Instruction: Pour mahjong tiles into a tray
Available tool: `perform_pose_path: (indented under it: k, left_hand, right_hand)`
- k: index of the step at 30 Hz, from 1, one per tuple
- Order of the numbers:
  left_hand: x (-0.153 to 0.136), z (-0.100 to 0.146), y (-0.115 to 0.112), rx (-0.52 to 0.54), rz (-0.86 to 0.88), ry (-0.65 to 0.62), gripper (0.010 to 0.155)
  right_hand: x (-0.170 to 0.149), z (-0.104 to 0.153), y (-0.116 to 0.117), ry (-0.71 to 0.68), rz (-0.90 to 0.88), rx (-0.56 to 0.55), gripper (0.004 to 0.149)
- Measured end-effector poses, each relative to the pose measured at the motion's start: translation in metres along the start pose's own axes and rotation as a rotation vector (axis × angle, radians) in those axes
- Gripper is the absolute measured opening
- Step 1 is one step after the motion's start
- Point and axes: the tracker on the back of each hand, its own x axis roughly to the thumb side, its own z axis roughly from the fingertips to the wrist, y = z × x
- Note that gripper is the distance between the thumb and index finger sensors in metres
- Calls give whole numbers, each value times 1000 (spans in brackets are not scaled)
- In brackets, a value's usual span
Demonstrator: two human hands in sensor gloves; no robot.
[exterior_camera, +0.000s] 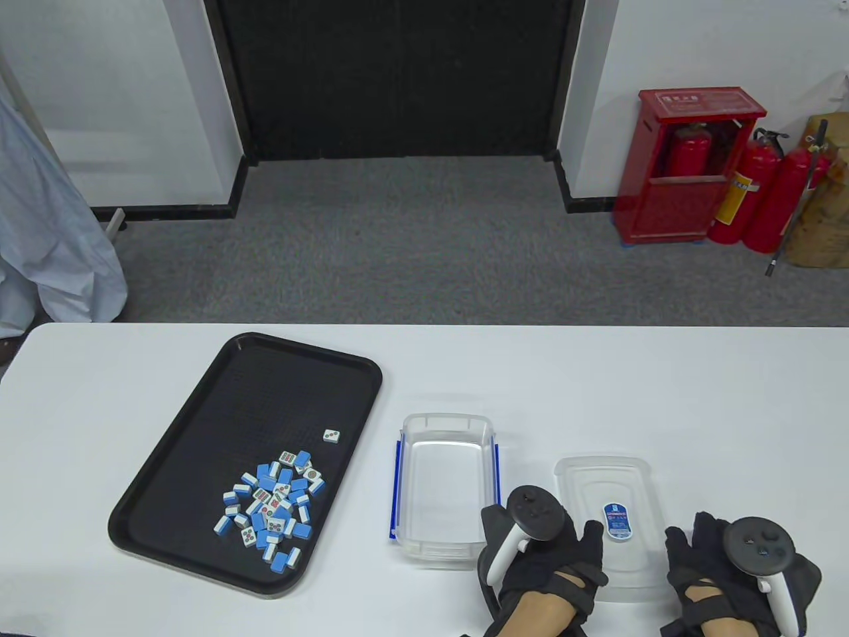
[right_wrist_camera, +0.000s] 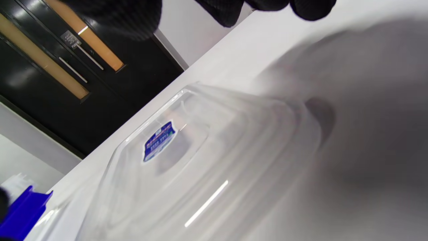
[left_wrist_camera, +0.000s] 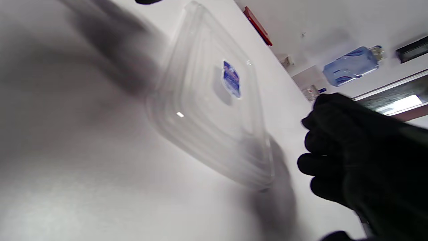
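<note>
A black tray point(exterior_camera: 199, 398) lies at the table's left. A pile of blue-and-white mahjong tiles point(exterior_camera: 272, 507) sits in its near part, with one tile point(exterior_camera: 331, 435) apart from the pile. An empty clear container point(exterior_camera: 446, 419) with blue clips stands in the middle. Its clear lid point(exterior_camera: 607, 481) lies flat to the right and also shows in the left wrist view point(left_wrist_camera: 207, 110) and the right wrist view point(right_wrist_camera: 200, 167). My left hand point(exterior_camera: 564, 541) rests between container and lid, fingers over the lid's left edge, holding nothing. My right hand point(exterior_camera: 693, 551) is at the lid's right edge, empty.
The white table point(exterior_camera: 663, 385) stretches right and behind the lid. A red fire-extinguisher cabinet point(exterior_camera: 690, 166) and extinguishers stand on the floor beyond the far edge. A container's blue clip point(right_wrist_camera: 23, 207) shows in the right wrist view.
</note>
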Motion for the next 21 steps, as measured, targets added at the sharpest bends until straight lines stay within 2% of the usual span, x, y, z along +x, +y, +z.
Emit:
perform_pose_path:
  k: [5, 11, 16, 18, 21]
  left_hand:
    - [-3, -6, -15, -83, 33, -6, 80]
    - [1, -7, -31, -104, -53, -31, 79]
    - [2, -6, -39, -153, 32, -64, 79]
    - [2, -6, -41, -169, 70, -70, 79]
    - [1, -6, -43, -191, 141, -73, 79]
  right_hand:
    - [3, -4, 6, -5, 13, 44, 72]
    - [1, -4, 9, 13, -19, 84, 73]
    - [-3, -5, 15, 88, -125, 243, 75]
    - [-2, -5, 15, 75, -119, 241, 75]
    - [-6, -5, 12, 85, -207, 249, 75]
